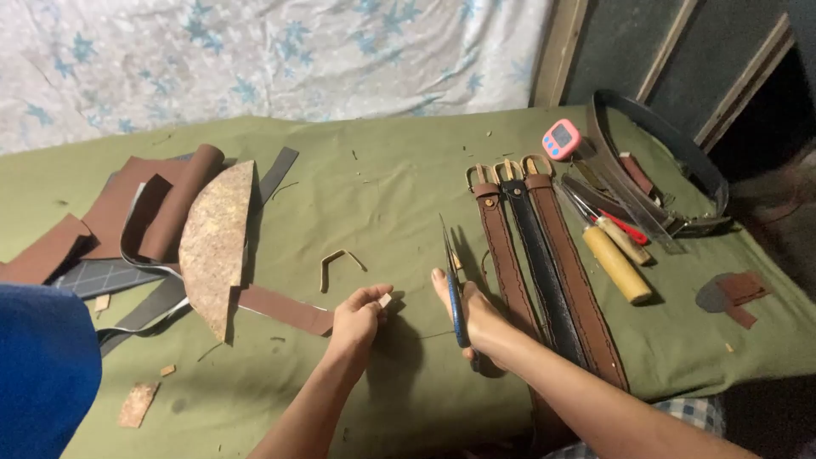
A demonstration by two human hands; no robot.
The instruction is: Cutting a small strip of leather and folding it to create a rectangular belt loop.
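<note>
My left hand (357, 316) pinches a small tan leather scrap (385, 300) between thumb and fingers, just above the green cloth. My right hand (473, 319) grips a pair of scissors (452, 276) with blue handles, the blades pointing away from me and only slightly apart. The two hands are about a hand's width apart. Just right of the scissors lie three leather belts (544, 272) side by side, two brown and one black, buckles at the far end. A thin bent leather strip (337, 260) lies beyond my left hand.
A green cloth (382, 178) covers the table. Brown leather pieces, a roll (183, 200) and a half-round cork-like slab (214, 242) lie at left. Wooden-handled tools (616, 263), a pink timer (561, 138), a clear ruler and a coiled dark belt (671, 144) sit at right. Small leather patches (733, 293) lie far right.
</note>
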